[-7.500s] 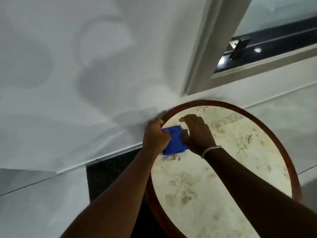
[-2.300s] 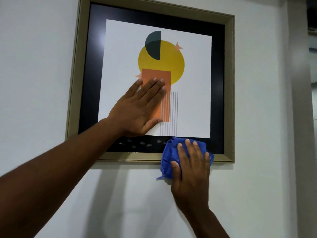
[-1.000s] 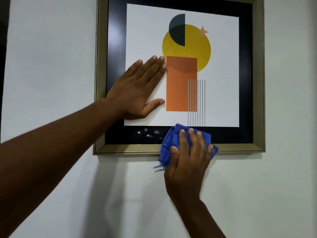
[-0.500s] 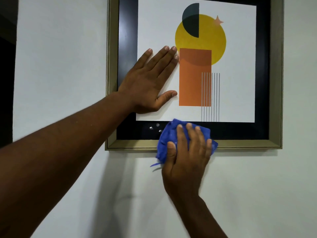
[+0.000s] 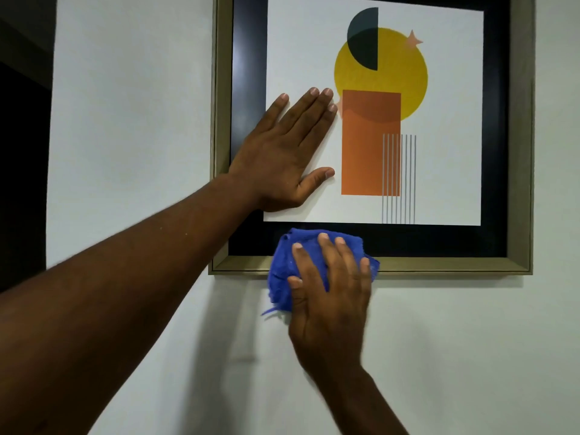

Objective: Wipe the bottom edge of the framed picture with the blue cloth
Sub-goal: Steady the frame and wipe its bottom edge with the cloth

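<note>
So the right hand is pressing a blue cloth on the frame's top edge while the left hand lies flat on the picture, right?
Not the top edge. The head view shows the right hand pressing the blue cloth on the frame's bottom edge; the left hand lies flat on the picture.

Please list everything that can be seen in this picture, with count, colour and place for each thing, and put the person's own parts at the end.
framed picture: one, dull gold frame, black mat, white print with yellow circle, orange rectangle, dark half-circle, thin grey lines; hangs on the wall, upper right.
blue cloth: one, bright blue, bunched, pressed on the bottom edge of the frame, left of its middle, hanging slightly below it.
wall: one, white, behind everything.
dark opening: one, black, far left edge.
left hand: one, flat on the print, fingers spread.
right hand: one, pressing the cloth against the frame.
</note>
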Demonstrator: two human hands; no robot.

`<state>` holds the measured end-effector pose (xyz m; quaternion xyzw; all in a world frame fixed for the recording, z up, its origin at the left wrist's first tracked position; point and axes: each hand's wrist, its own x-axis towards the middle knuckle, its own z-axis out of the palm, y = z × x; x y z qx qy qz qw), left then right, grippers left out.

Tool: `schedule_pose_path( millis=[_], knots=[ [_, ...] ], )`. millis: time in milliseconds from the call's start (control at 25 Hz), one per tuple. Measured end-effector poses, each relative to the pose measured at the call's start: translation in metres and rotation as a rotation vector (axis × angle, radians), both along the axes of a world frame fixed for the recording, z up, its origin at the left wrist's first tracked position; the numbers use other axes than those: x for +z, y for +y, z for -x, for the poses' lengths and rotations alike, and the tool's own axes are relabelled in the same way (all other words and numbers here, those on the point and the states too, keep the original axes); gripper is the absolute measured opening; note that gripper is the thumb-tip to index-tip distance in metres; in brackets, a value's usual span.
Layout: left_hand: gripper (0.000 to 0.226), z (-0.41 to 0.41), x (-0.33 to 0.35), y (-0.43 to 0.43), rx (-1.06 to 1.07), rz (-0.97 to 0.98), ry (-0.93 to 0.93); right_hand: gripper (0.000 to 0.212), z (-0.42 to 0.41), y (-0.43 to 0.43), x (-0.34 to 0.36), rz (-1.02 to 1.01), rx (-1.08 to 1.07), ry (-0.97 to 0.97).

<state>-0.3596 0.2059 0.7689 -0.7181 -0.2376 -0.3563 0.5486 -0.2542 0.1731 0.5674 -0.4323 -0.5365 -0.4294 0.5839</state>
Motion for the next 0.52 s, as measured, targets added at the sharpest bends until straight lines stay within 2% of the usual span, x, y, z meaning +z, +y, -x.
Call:
schedule_pose_path(
  millis=[200, 360, 520],
  knots=[
    [0.081, 0.001, -0.001, 0.0, -0.005, 0.002, -0.011, 0.039, 0.016, -0.001, 0.012, 0.008, 0.021, 0.196],
    [0.081, 0.002, -0.001, 0.004, -0.023, -0.021, -0.01, 0.038, 0.055, -0.001, 0.01, 0.097, 0.041, -0.013],
    [0.081, 0.003, 0.0, 0.004, -0.009, -0.014, 0.002, 0.038, 0.039, 0.0, 0.011, 0.088, 0.023, -0.158]
  ],
)
